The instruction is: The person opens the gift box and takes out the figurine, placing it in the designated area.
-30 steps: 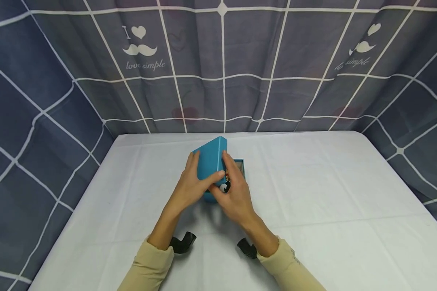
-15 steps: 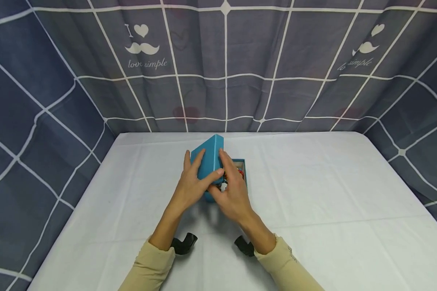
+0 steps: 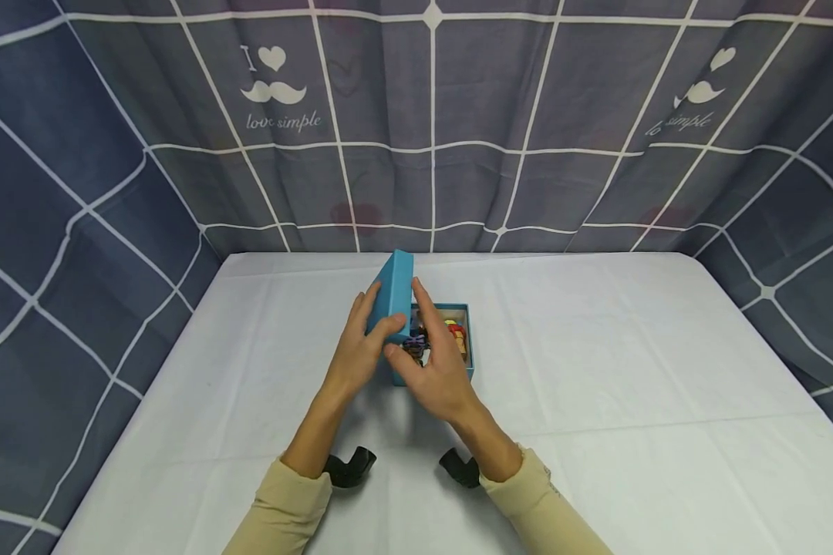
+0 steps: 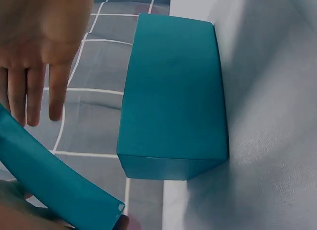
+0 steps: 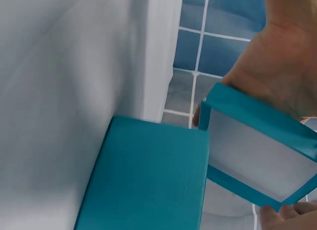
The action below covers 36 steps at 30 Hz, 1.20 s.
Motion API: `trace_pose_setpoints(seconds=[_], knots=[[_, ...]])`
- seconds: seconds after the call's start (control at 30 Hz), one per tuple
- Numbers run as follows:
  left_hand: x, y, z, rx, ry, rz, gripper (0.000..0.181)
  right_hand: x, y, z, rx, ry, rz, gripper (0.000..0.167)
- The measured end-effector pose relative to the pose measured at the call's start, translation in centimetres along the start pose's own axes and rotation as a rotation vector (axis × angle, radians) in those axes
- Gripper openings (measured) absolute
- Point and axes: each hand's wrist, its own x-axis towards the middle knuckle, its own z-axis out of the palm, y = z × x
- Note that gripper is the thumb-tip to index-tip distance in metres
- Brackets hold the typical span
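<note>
Mid-table on the head cam, I've got the blue box sitting upright on the white cloth, its top uncovered. Its lid is tilted up steeply at approx. 10 to 11 o'clock of it; can't tell if the two touch. L hand, at 9 o'clock, grips the lid, thumb on the near face, fingers along the far side. R hand, at 6 o'clock, reaches over the box w/ fingers fairly straight, thumb well apart from them; index tip is just beside the lid's edge, contact unclear to me. Inside the box I see a red-and-yellow figure at 3 o'clock and a dark, purplish item at 9, partly hidden. R wrist cam gives me the lid's pale inner face. Beige sleeves come in from 7 and 5 o'clock, w/ a black wrist fitting by each cuff. At 12, beyond the table, hangs a grey curtain w/ white grid lines.
</note>
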Motion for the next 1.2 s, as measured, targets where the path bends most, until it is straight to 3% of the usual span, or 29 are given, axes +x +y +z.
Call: trace_pose_setpoints(seconds=[0.27, 0.4, 0.63, 0.87, 1.2], knots=[[-0.2, 0.1, -0.1, -0.121, -0.071, 0.102, 0.074, 0.6, -0.6, 0.3, 0.200, -0.051, -0.076, 0.081], [-0.4, 0.3, 0.1, -0.141, -0.101, 0.156, 0.069, 0.7, -0.9, 0.8, 0.291, -0.081, -0.087, 0.079], [-0.6, 0.5, 0.2, -0.081, 0.021, 0.241, 0.063, 0.5, -0.8, 1.3, 0.318, -0.089, -0.090, 0.079], [-0.9, 1.1, 0.0, -0.025, 0.146, 0.264, 0.074, 0.4, -0.5, 1.4, 0.305, -0.081, -0.097, 0.078], [-1.0, 1.5, -0.6, 0.118, 0.186, 0.282, 0.070, 0.3, -0.5, 1.3, 0.274, -0.079, -0.071, 0.077]])
